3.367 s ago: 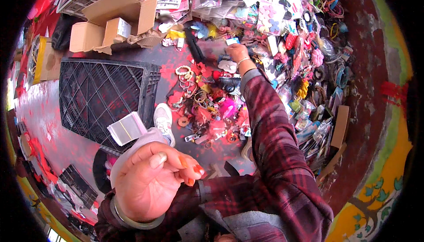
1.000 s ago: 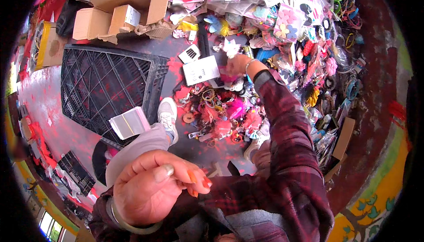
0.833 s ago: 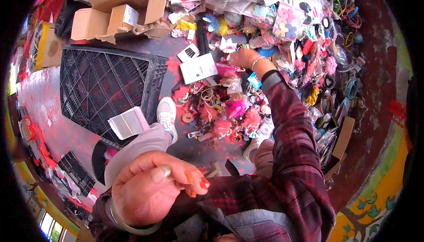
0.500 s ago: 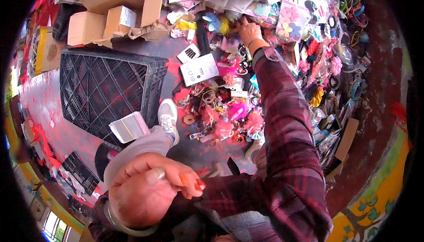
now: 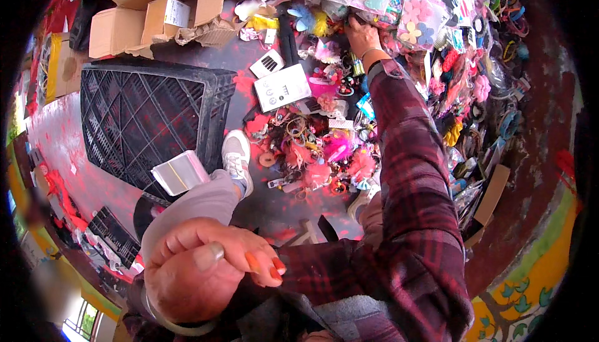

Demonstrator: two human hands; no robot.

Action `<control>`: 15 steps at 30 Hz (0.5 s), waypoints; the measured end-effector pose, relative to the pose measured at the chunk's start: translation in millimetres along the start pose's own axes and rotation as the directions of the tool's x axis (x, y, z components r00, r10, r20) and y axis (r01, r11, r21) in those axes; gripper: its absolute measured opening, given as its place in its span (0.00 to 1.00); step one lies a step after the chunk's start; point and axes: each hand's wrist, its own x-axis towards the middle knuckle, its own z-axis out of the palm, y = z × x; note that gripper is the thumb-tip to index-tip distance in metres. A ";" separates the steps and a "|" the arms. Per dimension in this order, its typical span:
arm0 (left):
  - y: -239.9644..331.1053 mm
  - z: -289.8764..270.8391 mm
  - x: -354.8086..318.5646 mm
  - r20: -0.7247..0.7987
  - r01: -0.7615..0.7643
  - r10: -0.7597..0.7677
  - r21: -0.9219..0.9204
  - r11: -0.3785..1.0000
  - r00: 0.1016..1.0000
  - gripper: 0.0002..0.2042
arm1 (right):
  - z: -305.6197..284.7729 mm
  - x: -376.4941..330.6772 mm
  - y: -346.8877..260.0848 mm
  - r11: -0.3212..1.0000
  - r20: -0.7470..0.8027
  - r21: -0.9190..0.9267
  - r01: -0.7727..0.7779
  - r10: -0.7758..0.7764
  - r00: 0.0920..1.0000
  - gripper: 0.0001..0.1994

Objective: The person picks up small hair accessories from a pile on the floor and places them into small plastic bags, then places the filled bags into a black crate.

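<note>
My left hand (image 5: 199,267) is closed at the lower left, its fingers curled with the thumb across them. Small orange-red bits show at its fingertips; whatever lies inside the fist is hidden. With the arm stretched forward, my right hand (image 5: 364,39) reaches into the heap of hair accessories at the far middle. Its fingers point away from me, partly apart, their tips hidden among the goods. Nearest to it are a yellow feathery piece (image 5: 320,24), a blue bow-like piece (image 5: 302,17) and a clear bag of flower-shaped pieces (image 5: 415,20).
Left of the heap lies a black plastic crate (image 5: 146,123), with a stack of clear sleeves (image 5: 181,175) at its near corner. Behind it stands an open cardboard box (image 5: 112,33). A white printed card (image 5: 282,88) lies left of loose pink hair ties (image 5: 340,147). My shoe (image 5: 236,161) is beside the crate.
My right hand has shifted slightly right and farther into the heap, away from the yellow feathery piece. My left fist has moved a little left and stays closed.
</note>
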 end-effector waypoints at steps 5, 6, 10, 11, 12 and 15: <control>-1.8 3.9 -3.2 -0.005 0.009 -0.009 0.006 1.000 1.000 0.11 | 4.8 8.7 2.3 0.892 -0.080 0.408 -0.193 0.246 0.966 0.08; -1.6 4.0 -4.0 -0.004 0.017 -0.017 0.005 1.000 1.000 0.11 | 6.1 6.0 4.9 0.895 -0.109 0.412 -0.170 0.233 0.966 0.08; -4.3 4.8 -15.1 -0.001 -0.016 0.016 -0.014 1.000 1.000 0.11 | -22.2 -18.5 0.0 0.905 -0.237 0.421 0.068 0.037 0.971 0.07; -4.2 3.3 -17.9 0.011 -0.016 0.017 -0.028 0.999 1.000 0.12 | -38.9 -33.0 -0.7 0.870 -0.248 0.486 0.087 0.042 0.968 0.08; -4.9 3.6 -21.1 0.017 -0.017 0.017 -0.041 0.999 1.000 0.12 | -48.5 -45.9 -2.8 0.888 -0.233 0.444 0.122 -0.017 0.972 0.08; -6.3 3.4 -29.6 0.022 -0.015 0.016 -0.031 0.999 1.000 0.12 | -55.4 -77.7 -2.8 0.894 -0.185 0.369 0.256 -0.199 0.962 0.09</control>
